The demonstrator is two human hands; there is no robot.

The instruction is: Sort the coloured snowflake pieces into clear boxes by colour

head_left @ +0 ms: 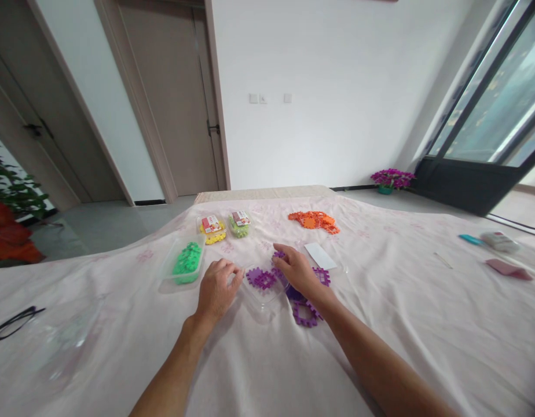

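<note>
A see-through plastic box (262, 301) sits before me with several purple toothed pieces (262, 279) inside. My left hand (219, 288) pinches its left rim between thumb and fingers. Over the box's right side, my right hand (296, 271) is closed on a purple toothed piece (278, 255), partly hidden by the fingers. Beneath and beside my right wrist lie more purple pieces, among them a square toothed frame (306, 314). A white card (320, 255) rests just beyond that hand, apparently on a see-through lid.
Left of the box stands a tub of green pieces (188, 263). Behind it are a box of yellow pieces (213, 230) and one of light green pieces (239, 225). Orange pieces (314, 221) lie further back. Glasses (16, 321) and plastic packaging (63, 339) are at the left.
</note>
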